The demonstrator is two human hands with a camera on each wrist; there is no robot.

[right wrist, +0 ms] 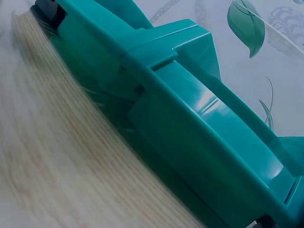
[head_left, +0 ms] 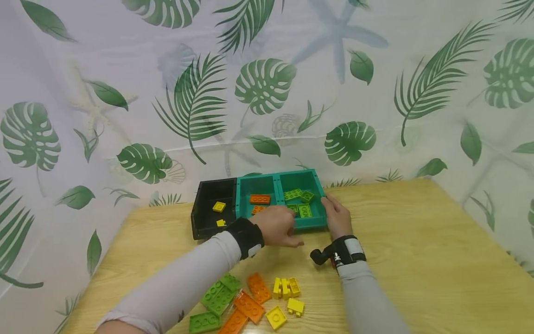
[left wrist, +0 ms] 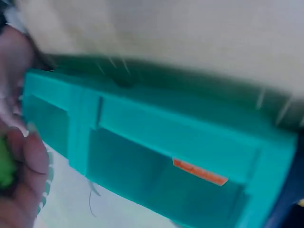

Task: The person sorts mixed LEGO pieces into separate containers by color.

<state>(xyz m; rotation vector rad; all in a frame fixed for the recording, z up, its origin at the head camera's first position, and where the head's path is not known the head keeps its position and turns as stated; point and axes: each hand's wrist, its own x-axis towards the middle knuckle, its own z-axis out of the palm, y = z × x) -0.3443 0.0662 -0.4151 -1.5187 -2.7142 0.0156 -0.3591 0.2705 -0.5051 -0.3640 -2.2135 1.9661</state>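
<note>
My left hand (head_left: 275, 225) is over the front of the right teal bin (head_left: 314, 223). In the left wrist view its curled fingers hold a green toy building block (left wrist: 5, 164), only partly visible. At the right side wall of that bin my right hand (head_left: 338, 217) grips the edge. Several green blocks (head_left: 305, 210) lie inside this bin. The middle teal bin (head_left: 245, 188) joined to it contains orange blocks (head_left: 260, 199), one partly hidden by my left hand. A black bin (head_left: 199, 204) at the left has two yellow blocks (head_left: 219, 207) in it.
Nearer me on the wooden table (head_left: 400, 241) lie loose green blocks (head_left: 219, 298), orange blocks (head_left: 249, 306) and yellow blocks (head_left: 295, 307), partly beneath my left forearm. Behind the bins hangs a leaf-patterned cloth (head_left: 300, 139).
</note>
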